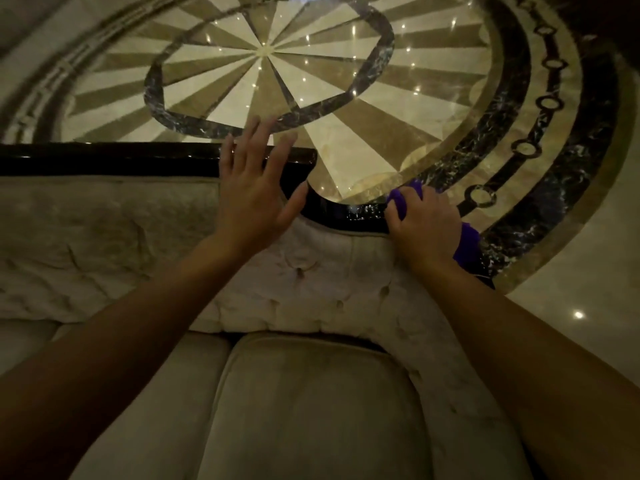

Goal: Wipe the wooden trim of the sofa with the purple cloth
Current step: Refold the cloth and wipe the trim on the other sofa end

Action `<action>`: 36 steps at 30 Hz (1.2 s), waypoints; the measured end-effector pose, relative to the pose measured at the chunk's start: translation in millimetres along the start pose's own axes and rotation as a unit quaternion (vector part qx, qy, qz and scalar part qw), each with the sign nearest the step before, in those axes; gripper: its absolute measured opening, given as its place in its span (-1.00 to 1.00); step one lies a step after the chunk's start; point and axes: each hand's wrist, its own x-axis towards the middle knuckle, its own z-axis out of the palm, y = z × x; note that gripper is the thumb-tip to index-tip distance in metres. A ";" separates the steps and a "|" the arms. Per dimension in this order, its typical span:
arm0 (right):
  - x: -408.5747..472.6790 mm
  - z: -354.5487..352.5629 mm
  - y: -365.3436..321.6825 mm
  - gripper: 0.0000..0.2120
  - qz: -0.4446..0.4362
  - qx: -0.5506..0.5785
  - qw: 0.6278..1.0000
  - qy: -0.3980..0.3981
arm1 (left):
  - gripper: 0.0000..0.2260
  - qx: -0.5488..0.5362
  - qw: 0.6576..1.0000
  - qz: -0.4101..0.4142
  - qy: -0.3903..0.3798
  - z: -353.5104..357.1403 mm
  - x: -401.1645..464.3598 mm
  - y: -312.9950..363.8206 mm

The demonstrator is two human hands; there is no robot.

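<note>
A dark glossy wooden trim (pixel 110 159) runs along the top of the beige tufted sofa back (pixel 104 244) and curves down to a lower stretch on the right (pixel 360 213). My right hand (pixel 424 225) is shut on the purple cloth (pixel 467 245) and presses it onto that lower stretch of trim. The cloth pokes out above the fingers and behind the wrist. My left hand (pixel 254 188) is open with fingers spread, lying over the trim where it curves down.
Beige seat cushions (pixel 311 410) fill the lower part of the view. Beyond the sofa back lies a polished marble floor (pixel 263 53) with a round starburst inlay and dark rings, reflecting small lights.
</note>
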 end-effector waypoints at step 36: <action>21.3 13.2 -34.8 -0.64 0.041 0.020 0.999 -0.019 | -0.50 0.074 0.996 -0.007 0.046 50.2 0.4 -22.0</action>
